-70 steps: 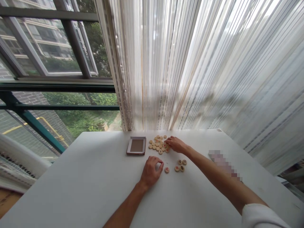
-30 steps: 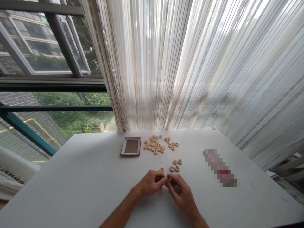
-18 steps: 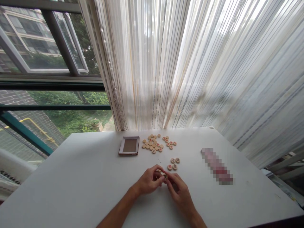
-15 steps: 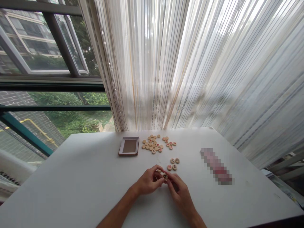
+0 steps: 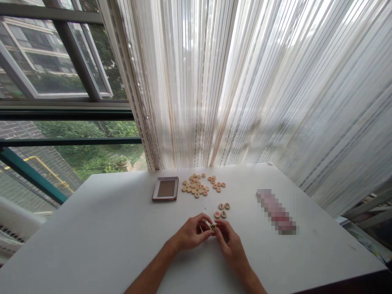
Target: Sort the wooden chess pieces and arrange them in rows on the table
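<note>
My left hand and my right hand meet over the white table, and both pinch a small round wooden chess piece with a dark character on its face. Three more pieces lie just beyond my fingers. Farther back, a loose cluster of several pieces is spread on the table, some with red marks. A small shallow box with a dark rim sits left of that cluster.
A blurred pinkish oblong object lies on the table's right side. Sheer striped curtains hang behind the table. A window with dark frames is at the left. The table's near right edge drops off.
My right hand left the far cluster and came back to join my left hand near me. Both hands now pinch one piece, its face turned up. The view shifted slightly left.
</note>
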